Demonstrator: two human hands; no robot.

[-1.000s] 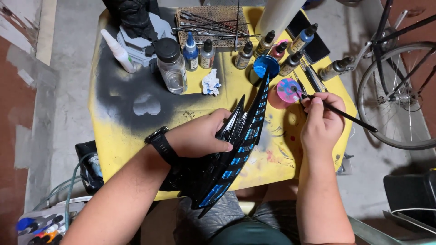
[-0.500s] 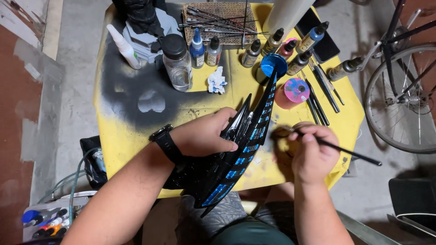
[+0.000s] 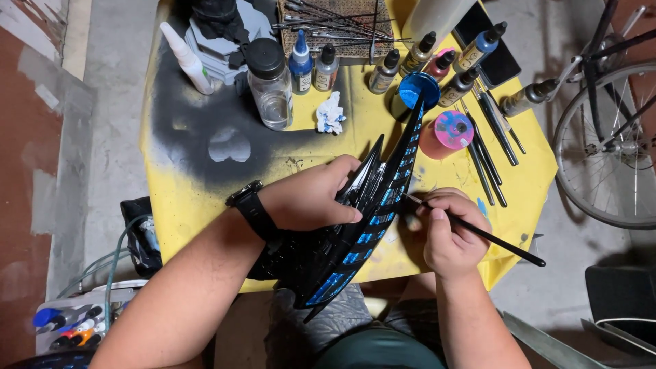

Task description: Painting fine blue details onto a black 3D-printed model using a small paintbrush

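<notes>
The black model (image 3: 355,239), a long pointed wing-like piece with rows of bright blue panels, lies slanted from the person's lap up across the near edge of the tabletop (image 3: 205,205), its sharp tip reaching toward a blue cap far back. The left hand (image 3: 311,198) comes in from the lower left, forearm angled up, a black watch (image 3: 249,205) on the wrist; its grip is clenched around the upper edge of the model, fingers curled over the top and knuckles facing the camera. The right hand (image 3: 447,236) rises from below, wrist nearly straight, fingers pinched in a pen grip on a thin black brush (image 3: 478,232), whose tip meets the model's blue-panelled edge while its handle points off to the lower right.

Further back on the yellow, paint-stained cover sit a pink and blue paint lid (image 3: 453,130), several spare brushes (image 3: 488,147) lying side by side, a crumpled tissue (image 3: 331,113) and a clear glass jar (image 3: 270,85) with a black lid. Beyond these stands a row of small paint bottles (image 3: 383,65). A bicycle wheel (image 3: 601,147) stands to the right on the floor.
</notes>
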